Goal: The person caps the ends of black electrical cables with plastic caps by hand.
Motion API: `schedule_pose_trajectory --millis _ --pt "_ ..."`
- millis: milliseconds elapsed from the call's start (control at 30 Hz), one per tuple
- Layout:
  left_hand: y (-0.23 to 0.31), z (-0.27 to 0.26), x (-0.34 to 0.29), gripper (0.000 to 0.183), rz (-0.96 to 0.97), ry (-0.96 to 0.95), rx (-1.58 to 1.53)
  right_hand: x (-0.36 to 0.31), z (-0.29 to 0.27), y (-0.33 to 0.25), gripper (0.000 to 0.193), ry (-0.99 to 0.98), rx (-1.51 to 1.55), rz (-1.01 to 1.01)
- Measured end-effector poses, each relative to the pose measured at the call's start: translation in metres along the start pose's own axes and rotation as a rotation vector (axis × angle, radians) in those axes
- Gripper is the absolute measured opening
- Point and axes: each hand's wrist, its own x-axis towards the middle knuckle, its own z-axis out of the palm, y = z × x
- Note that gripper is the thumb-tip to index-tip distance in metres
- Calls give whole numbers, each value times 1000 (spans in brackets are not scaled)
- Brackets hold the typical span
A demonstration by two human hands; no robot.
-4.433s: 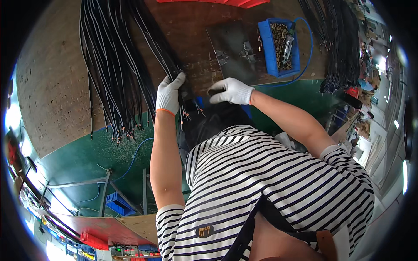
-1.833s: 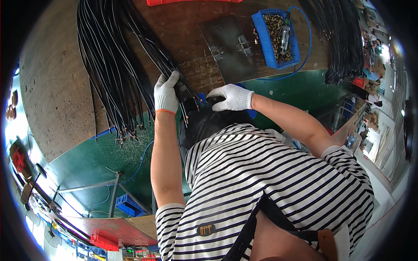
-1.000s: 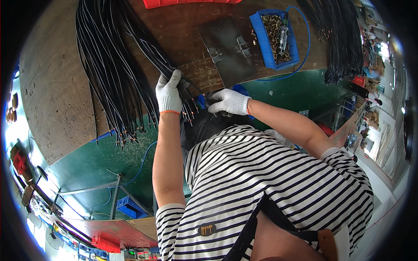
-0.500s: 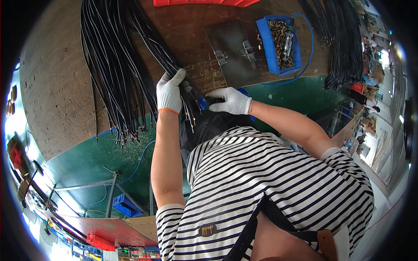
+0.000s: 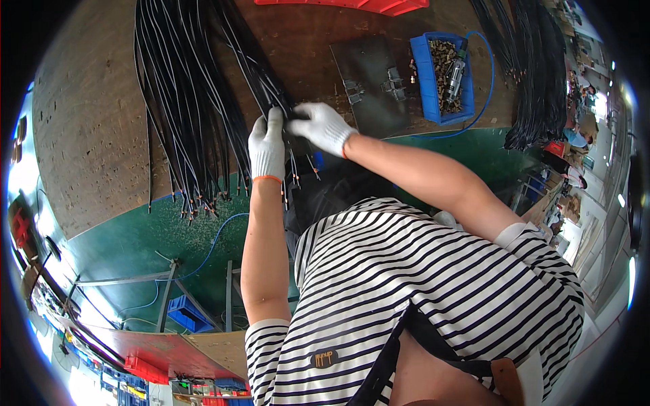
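Observation:
My left hand (image 5: pixel 267 147), in a white knit glove, is closed around a bundle of black cables (image 5: pixel 252 62), thumb laid along it. The cables' bare, coppery ends hang below that hand. Against the bundle's right side is my right hand (image 5: pixel 323 128), also gloved and slightly blurred. Its fingers are bent together at the cables, and what they pinch is hidden. A larger spread of black cables (image 5: pixel 177 88) lies to the left, with tips hanging past the table edge.
On the brown wooden table (image 5: pixel 88 135) lies a dark metal plate (image 5: pixel 369 64) with two clamps. Beside it, a blue bin (image 5: pixel 425 74) holds small brass fittings and a hose-fed tool (image 5: pixel 456 80). More black cables (image 5: pixel 538 88) hang at right. A red tray (image 5: pixel 352 5) sits at the far edge.
My right hand has moved up and left, from below the bundle to its side. The dark piece seen at its fingers is now hidden. My left hand keeps its hold on the cables.

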Motion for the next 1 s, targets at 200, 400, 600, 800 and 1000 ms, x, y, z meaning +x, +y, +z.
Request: schedule_pose_trajectory --millis 200,400,600,800,1000 --pt "19 -18 -13 44 -131 5 -74 84 -2 -37 51 65 -22 -61" --pt "9 -27 -9 28 -242 -105 -323 68 -6 -40 43 -137 743 89" --pt "-1 -8 -5 15 -215 -180 -458 22 -5 -23 55 32 325 33" --pt "2 -4 -4 23 -293 -139 -469 13 -32 -4 35 -69 298 152" --pt "3 -11 1 29 -255 -233 -320 -36 -45 10 25 -309 671 395"
